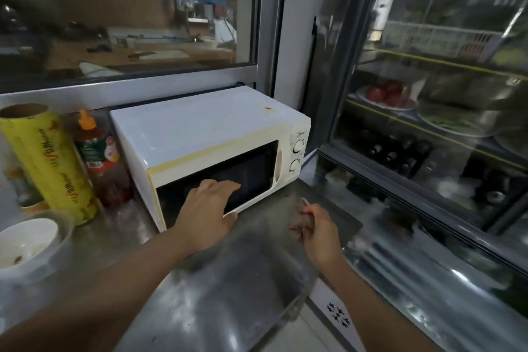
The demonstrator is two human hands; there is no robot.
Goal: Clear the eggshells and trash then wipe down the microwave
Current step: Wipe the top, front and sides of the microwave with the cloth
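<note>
Judging by the steel counter (217, 280) beneath both arms, where no eggshells or trash show, the clearing part looks done and the wiping is what remains. Flat against the dark door of the white microwave (211, 146), the left hand (207, 211) lies with fingers straight, holding nothing, while the right hand (318, 230), just beside it over the counter, is clenched round a crumpled brownish cloth (298, 226). One brown spot (268, 108) sits on the microwave's top, beyond both hands, so cleaning seems unfinished.
</note>
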